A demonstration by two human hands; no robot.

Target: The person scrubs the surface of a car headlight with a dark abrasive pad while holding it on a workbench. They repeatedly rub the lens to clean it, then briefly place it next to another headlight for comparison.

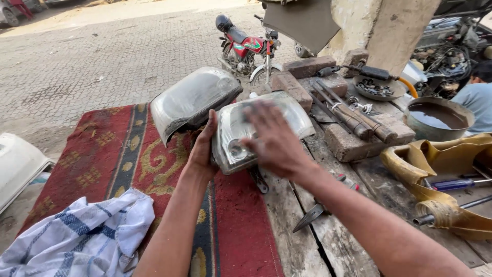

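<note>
A clear car headlight (294, 114) lies tilted on the edge of a red patterned rug (110, 154). My left hand (202, 151) grips its near left edge and steadies it. My right hand (274, 141) lies flat on the lens, fingers spread and blurred by motion; a small dark piece seems to be under the fingers, but I cannot tell what it is. A second headlight (192, 97) rests just behind and to the left, its lens cloudy.
A blue-and-white checked cloth (82, 238) lies at the rug's near left. On the wooden bench (307, 246) are bricks (353, 143), metal rods, pliers (318, 210), a bowl of dark liquid (435, 120) and a yellow container (441, 174) with screwdrivers. A red motorcycle (246, 48) stands behind. A person sits far right.
</note>
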